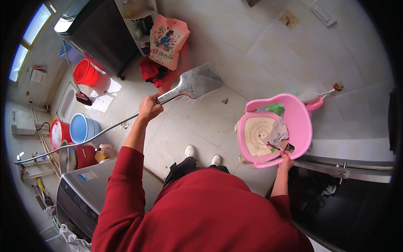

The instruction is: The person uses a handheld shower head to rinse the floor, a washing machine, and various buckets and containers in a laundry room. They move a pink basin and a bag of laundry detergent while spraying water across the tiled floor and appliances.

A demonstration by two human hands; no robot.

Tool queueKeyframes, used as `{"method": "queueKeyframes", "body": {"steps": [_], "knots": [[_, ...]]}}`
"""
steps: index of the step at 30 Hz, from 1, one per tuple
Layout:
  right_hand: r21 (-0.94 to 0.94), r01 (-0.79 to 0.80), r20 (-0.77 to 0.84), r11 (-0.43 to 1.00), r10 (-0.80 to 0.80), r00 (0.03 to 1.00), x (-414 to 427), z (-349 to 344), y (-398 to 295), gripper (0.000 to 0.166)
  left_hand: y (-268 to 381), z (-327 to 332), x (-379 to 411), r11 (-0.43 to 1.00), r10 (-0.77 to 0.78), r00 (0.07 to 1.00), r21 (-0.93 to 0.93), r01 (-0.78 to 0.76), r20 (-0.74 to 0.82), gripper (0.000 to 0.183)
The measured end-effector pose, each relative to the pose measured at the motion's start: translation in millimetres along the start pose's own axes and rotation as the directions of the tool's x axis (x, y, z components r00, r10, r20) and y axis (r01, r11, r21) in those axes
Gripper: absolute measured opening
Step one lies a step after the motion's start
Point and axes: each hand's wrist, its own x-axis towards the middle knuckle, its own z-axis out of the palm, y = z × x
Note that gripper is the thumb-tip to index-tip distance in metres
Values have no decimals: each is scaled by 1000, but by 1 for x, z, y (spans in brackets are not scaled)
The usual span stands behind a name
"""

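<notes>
My left hand (150, 107) grips the neck of a flat metal shovel (201, 82), its blade pointing away to the right above the floor. A long grey metal tube (104, 132) runs from that hand toward the taps at left; whether it is the shovel's handle or a hose is unclear. At right, my right hand (286, 162) is closed on the near armrest of a pink plastic chair (300, 129), fingertips over its inner side. On the beige seat (256, 135) lie a grey cloth (277, 134) and a thin dark red strip (273, 145) close to those fingertips.
A washing machine (83, 186) stands at near left. Red and light blue buckets (82, 127) sit by the pipes. A brush (83, 98) leans near a squat toilet (66, 100). A pink printed bag (168, 41) is by the corner shelf (143, 12). A black glossy surface (343, 211) lies at near right.
</notes>
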Motion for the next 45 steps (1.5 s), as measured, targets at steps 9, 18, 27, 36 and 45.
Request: {"method": "queueKeyframes", "body": {"steps": [9,18,27,36,45], "knots": [[-48,225,243,973,-207,948,42,33,-32,20,-22,28,-28,990,-86,989,105,99,-122,13],[10,299,460,954,-270,846,45,40,-59,9,-33,53,-137,903,-242,932,287,318,-270,12],[146,422,654,895,-407,638,37,7,-53,12,-68,110,-285,851,-250,883,346,396,-398,11],[249,485,659,838,-514,549,20,-1,-54,20,-112,176,-342,850,-279,830,278,447,-483,11],[296,495,627,817,-557,544,11,-3,-56,20,-120,211,-346,839,-378,783,175,515,-493,14]]}}
